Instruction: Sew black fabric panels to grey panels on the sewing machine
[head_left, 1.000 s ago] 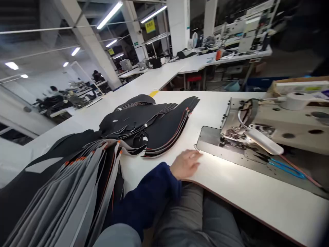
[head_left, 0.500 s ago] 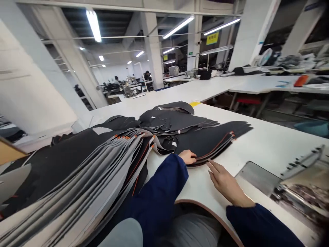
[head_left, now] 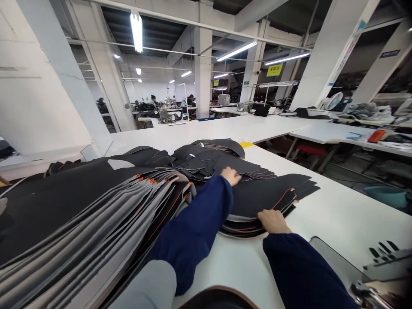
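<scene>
A stack of dark fabric panels (head_left: 270, 191) with pale undersides and orange stitching lies in front of me on the white table. My right hand (head_left: 273, 221) grips the near edge of this stack, thumb on top and fingers partly hidden. My left hand (head_left: 230, 176) reaches across to the stack's far left side, where more dark cut pieces lie. Its fingers are curled down, and what is under them is hidden. On my left hangs a thick pile of grey-backed fabric panels (head_left: 106, 219) with orange marks along the upper edge.
Behind the stack lie more dark cut pieces (head_left: 222, 148) and a yellow patch (head_left: 246, 145). Sewing machine parts (head_left: 370, 292) stand at the near right. The table's curved brown edge (head_left: 219, 294) is close to me. A blue-green tub (head_left: 384, 197) sits beyond the table.
My left hand has moved from the near edge of the stack to its far left side. My right hand has closed on the near edge. The view has tilted up slightly.
</scene>
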`<state>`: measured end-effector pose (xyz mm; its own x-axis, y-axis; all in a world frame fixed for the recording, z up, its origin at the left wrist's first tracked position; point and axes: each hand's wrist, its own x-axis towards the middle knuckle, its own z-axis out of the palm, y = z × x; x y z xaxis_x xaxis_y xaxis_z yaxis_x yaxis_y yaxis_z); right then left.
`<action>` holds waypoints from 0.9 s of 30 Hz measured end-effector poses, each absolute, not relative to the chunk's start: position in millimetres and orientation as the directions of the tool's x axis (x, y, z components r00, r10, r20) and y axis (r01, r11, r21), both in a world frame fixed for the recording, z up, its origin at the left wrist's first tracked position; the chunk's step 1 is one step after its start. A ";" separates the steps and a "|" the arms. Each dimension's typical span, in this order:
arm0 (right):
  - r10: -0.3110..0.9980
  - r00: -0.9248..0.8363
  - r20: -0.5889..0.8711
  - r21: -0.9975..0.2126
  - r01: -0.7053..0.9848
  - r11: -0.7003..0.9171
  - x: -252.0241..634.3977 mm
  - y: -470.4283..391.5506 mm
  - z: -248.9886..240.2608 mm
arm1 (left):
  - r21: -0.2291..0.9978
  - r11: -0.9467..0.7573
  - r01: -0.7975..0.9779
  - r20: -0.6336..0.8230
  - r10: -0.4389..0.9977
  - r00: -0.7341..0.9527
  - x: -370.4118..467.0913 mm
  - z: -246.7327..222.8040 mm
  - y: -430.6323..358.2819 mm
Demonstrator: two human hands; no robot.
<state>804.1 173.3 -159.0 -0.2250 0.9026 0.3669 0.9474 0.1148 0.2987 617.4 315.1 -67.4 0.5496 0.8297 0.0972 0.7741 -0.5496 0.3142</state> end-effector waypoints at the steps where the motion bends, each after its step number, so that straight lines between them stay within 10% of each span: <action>1: 0.904 -0.226 0.364 0.315 0.943 0.109 805.6 165.3 -152.4 | 0.296 -0.485 0.823 0.131 0.874 0.468 611.7 -63.0 333.1; 8: 0.863 -0.282 0.420 0.521 0.853 0.026 820.2 27.2 -167.3 | 0.165 -0.318 0.934 0.151 0.944 0.294 593.9 -83.9 406.2; 18: 0.985 0.040 0.170 0.187 0.980 -0.073 765.9 -32.2 -186.5 | 0.065 -0.565 0.823 0.270 0.804 0.530 628.4 -52.4 388.1; 23: 0.982 -0.023 0.185 0.207 0.978 -0.016 770.7 -24.4 -194.4 | 0.081 -0.976 0.202 0.370 0.217 0.903 647.6 -22.9 271.6; 27: 0.979 -0.016 0.201 0.154 0.988 -0.015 753.7 -48.8 -210.8 | 0.304 -0.927 -0.218 -0.102 -0.260 0.960 624.2 -35.4 165.5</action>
